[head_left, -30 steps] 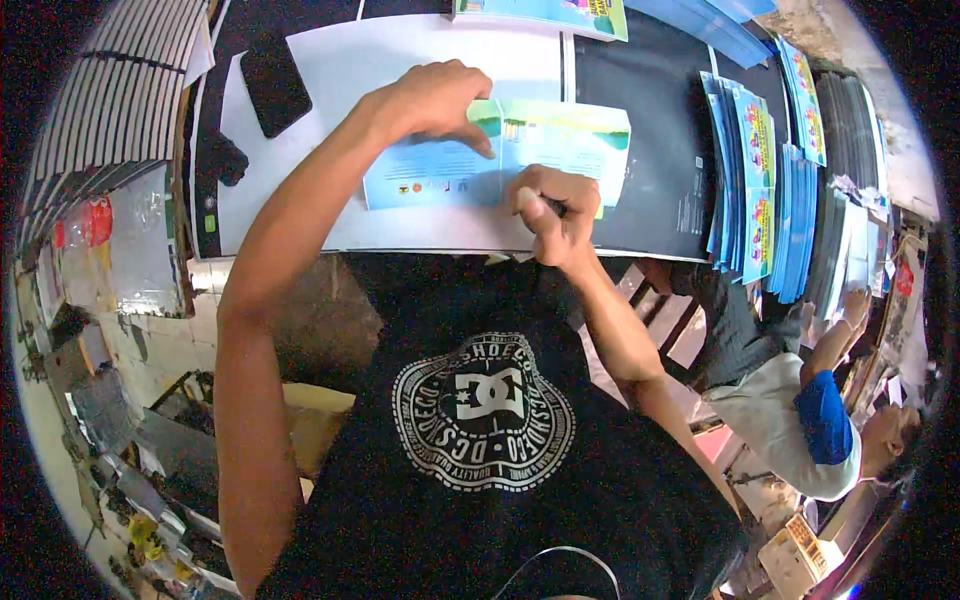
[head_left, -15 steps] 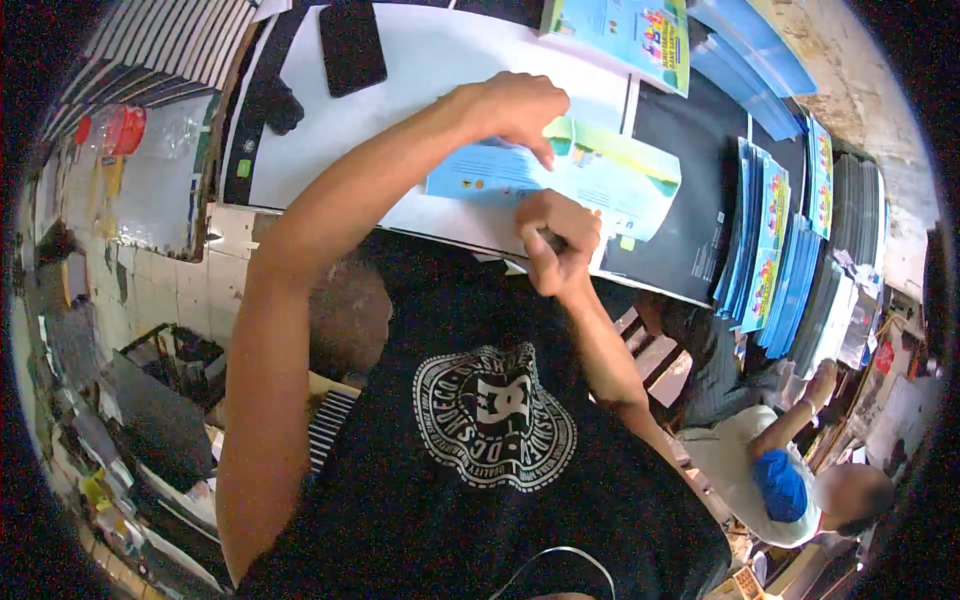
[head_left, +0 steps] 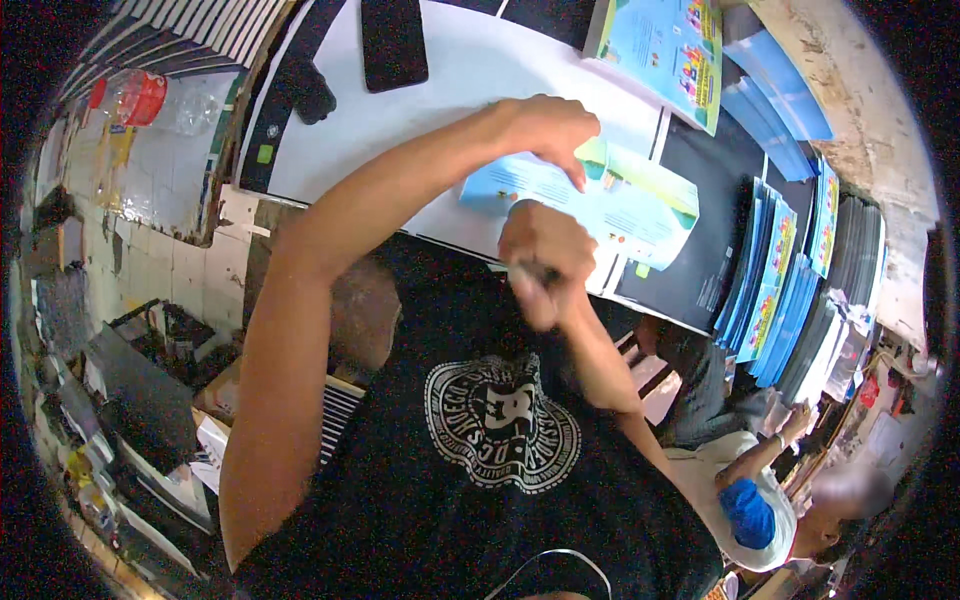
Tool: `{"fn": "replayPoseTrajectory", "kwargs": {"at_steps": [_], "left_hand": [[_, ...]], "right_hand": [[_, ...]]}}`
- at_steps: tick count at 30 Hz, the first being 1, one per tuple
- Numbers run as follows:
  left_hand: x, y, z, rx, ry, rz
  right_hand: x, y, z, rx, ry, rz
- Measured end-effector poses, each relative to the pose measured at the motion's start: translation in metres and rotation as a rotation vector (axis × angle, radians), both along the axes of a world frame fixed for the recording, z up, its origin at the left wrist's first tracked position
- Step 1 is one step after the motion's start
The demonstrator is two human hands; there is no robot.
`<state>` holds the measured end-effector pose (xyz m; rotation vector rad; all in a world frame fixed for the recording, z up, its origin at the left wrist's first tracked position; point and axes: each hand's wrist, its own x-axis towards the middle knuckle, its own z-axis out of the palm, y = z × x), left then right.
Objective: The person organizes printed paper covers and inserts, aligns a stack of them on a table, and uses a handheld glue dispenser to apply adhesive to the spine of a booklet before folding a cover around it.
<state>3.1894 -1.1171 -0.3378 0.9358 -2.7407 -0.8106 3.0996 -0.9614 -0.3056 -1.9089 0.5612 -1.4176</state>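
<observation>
A light-blue printed cover sheet (head_left: 645, 210) with a green band lies across the white board near the front edge of the table. Over its upper middle rests my left hand (head_left: 550, 130), thumb spread from the bent fingers and touching the paper. My right hand (head_left: 548, 255) is closed in a fist just in front of the sheet's near edge. Something dark shows between its thumb and fingers, too blurred and hidden to name.
A black phone (head_left: 393, 45) lies on the white board (head_left: 300, 160). Behind the sheet stands a stack of blue booklets (head_left: 655, 60); more booklet piles (head_left: 770, 270) line the right side. A plastic bottle (head_left: 150, 100) lies left. A co-worker (head_left: 745, 500) is at lower right.
My right hand has drawn back toward me, off the sheet's near edge. The left hand stays on the sheet. The whole view has shifted slightly.
</observation>
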Motion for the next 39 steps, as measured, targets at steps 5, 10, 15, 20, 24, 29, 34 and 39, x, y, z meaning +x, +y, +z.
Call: {"fn": "replayPoseTrajectory", "kwargs": {"at_steps": [5,10,15,20,24,29,34,39], "left_hand": [[0.002,0.002,0.007,0.162,-0.082,0.020],[0.000,-0.001,0.005,0.155,0.003,-0.039],[-0.002,-0.001,-0.004,0.114,0.033,-0.071],[-0.006,-0.001,0.011,0.204,-0.052,-0.117],[0.000,-0.007,0.003,0.240,-0.006,-0.131],[0.000,-0.012,0.005,0.305,-0.052,-0.131],[-0.003,-0.008,0.010,0.318,-0.079,-0.174],[0.001,-0.016,0.001,0.352,-0.081,-0.125]], "right_hand": [[0.030,0.001,0.028,-0.118,-0.197,0.266],[0.031,-0.010,-0.030,-0.012,0.096,0.034],[0.043,-0.009,0.041,-0.124,-0.097,0.226],[0.057,-0.020,-0.041,-0.067,0.126,0.072],[0.016,-0.003,0.000,0.027,0.015,0.057],[-0.032,0.012,0.070,0.220,0.385,-0.126],[-0.055,-0.010,-0.024,0.155,0.051,-0.151],[-0.074,0.006,0.029,0.008,-0.218,-0.081]]}}
